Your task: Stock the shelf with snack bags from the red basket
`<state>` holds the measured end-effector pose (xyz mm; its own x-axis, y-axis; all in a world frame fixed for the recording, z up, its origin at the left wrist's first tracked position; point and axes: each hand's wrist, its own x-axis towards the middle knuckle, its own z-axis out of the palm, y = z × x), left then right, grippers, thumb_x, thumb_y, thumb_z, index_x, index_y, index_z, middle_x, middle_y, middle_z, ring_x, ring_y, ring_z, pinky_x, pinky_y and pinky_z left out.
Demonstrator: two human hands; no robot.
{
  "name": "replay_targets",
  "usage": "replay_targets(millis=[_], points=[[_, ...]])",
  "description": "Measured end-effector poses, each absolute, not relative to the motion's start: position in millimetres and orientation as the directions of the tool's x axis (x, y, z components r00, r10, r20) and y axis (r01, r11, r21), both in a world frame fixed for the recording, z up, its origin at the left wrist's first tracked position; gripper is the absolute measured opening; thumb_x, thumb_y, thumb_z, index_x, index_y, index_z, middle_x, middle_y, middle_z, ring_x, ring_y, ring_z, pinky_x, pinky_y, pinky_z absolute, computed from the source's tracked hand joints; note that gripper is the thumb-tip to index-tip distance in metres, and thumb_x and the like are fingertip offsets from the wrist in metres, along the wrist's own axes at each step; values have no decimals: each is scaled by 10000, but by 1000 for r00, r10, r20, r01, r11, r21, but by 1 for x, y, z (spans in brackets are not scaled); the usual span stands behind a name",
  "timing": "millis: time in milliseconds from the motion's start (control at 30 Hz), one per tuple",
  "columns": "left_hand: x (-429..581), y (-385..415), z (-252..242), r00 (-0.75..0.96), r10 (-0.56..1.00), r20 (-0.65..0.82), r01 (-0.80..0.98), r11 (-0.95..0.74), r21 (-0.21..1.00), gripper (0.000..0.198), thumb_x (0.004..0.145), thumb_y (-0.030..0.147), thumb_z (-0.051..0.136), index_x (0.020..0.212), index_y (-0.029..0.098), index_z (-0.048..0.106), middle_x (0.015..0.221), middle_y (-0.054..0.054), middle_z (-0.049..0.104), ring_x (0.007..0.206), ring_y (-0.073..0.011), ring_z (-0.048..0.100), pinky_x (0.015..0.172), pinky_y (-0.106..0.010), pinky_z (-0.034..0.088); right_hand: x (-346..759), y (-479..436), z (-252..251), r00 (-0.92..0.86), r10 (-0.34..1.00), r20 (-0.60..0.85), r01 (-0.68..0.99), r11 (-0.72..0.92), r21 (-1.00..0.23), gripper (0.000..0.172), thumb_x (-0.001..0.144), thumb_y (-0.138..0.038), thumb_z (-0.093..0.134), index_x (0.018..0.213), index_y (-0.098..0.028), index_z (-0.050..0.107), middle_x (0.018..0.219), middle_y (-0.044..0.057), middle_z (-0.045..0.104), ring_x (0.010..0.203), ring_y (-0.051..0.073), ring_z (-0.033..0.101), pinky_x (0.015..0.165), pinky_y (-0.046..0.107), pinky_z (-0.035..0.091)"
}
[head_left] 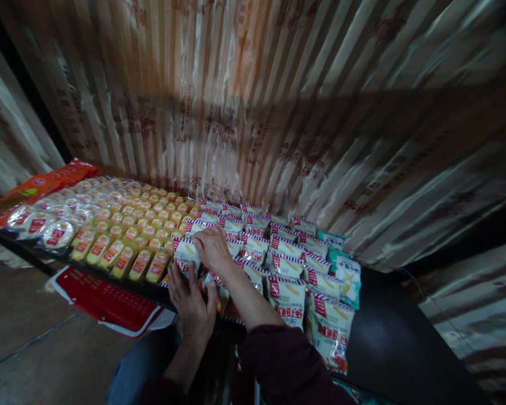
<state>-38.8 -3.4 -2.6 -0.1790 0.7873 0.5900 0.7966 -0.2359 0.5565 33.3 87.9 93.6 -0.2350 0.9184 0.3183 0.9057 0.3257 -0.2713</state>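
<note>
A white snack bag with a red label and striped top edge stands at the left front of the rows of similar bags. My right hand reaches across from the right, its fingers curled down and closed at this bag's top right edge. Lower down, my left hand lies against the bag's lower front with its fingers stretched and slightly apart. Packs of small yellow cakes stand directly left of the hands. Part of the bags behind my right forearm is hidden.
White round wrapped cakes and orange packets fill the shelf's left end. Teal bags stand right of the white bags on the black shelf. A red basket sits below. Wrinkled printed sheeting hangs behind.
</note>
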Motion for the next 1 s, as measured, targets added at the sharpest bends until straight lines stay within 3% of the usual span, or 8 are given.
replay_targets(millis=[167, 467, 600, 767, 867, 1000], points=[[-41, -3, 0, -175, 796, 579, 793, -235, 562, 683, 886, 309, 521, 1480, 202, 201, 1572, -183, 38, 1436, -359, 99, 1098, -576, 235, 31, 86, 91, -201, 919, 339, 913, 302, -275, 241, 934, -199, 446, 883, -178, 680, 852, 47, 701, 850, 164, 586, 876, 291, 350], [-39, -1, -6, -142, 808, 572, 810, -237, 537, 721, 891, 302, 507, 1495, 207, 125, 1578, -172, -19, 1439, -367, 62, 1101, -586, 220, 26, 87, 90, -200, 917, 344, 949, 268, -164, 261, 933, -205, 438, 858, -167, 685, 838, 78, 693, 889, 200, 579, 900, 336, 369], [-40, -1, -6, -122, 813, 569, 824, -237, 515, 734, 895, 270, 491, 1498, 227, 74, 1582, -149, -52, 1442, -365, 36, 1105, -594, 204, 27, 82, 89, -175, 905, 387, 932, 279, -231, 213, 904, -209, 485, 958, -175, 689, 951, 79, 689, 972, 217, 570, 944, 365, 390], [-41, -1, -7, -111, 828, 549, 811, -244, 532, 741, 886, 239, 499, 1492, 271, 76, 1583, -115, -88, 1443, -365, 29, 1107, -609, 189, 39, 45, 84, 41, 794, 606, 908, 223, -354, 286, 908, -201, 450, 1123, -172, 636, 1265, 98, 579, 1252, 245, 426, 1069, 454, 319], [-41, -2, -7, -122, 819, 561, 810, -244, 533, 741, 892, 271, 512, 1491, 274, 76, 1581, -111, -99, 1442, -370, 23, 1102, -614, 195, 53, 12, 76, 167, 739, 653, 920, 122, -373, 305, 919, -220, 429, 1155, -167, 615, 1258, 119, 570, 1288, 257, 382, 1068, 505, 313], [-41, -2, -8, -119, 809, 576, 798, -267, 540, 712, 901, 311, 510, 1489, 279, 109, 1582, -96, -107, 1441, -372, 3, 1107, -614, 184, 67, -22, 62, 195, 753, 629, 940, 41, -340, 322, 912, -255, 457, 1185, -151, 591, 1272, 134, 568, 1306, 284, 364, 1063, 529, 304]])
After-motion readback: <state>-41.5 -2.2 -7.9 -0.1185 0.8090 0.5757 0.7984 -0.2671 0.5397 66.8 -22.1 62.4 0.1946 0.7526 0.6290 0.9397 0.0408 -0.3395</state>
